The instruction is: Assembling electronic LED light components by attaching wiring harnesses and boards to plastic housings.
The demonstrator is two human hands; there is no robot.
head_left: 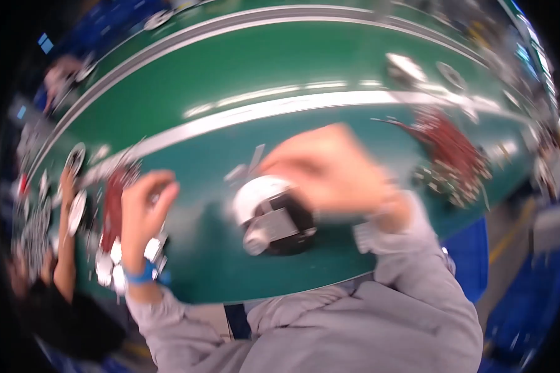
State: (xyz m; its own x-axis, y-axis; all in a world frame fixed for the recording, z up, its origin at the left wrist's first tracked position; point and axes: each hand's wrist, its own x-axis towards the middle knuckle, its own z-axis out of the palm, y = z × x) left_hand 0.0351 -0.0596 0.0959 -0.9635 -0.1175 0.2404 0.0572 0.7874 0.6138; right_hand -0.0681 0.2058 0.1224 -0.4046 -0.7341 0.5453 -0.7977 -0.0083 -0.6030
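Note:
On the green work surface in front of me lies a round white-and-black device (270,208) with a pale boxy part and a short light cylinder on its near side. My right hand (333,168) is over its far right side, fingers curled down and smeared by motion; whether they touch or grip it I cannot tell. Off to the left, my left hand (144,205), with a blue band at the wrist, is raised beside a bundle of red wires (113,208). Its thumb and fingers are curved with a gap between them, and nothing shows in it.
White connectors (109,267) lie by the left wires. Another red wire bundle (448,149) with pale ends lies to the right. Small pale pieces (235,173) sit beyond the device. Across a white strip (242,115) runs a green belt (230,62). At far left, a co-worker's arm (65,261) reaches in.

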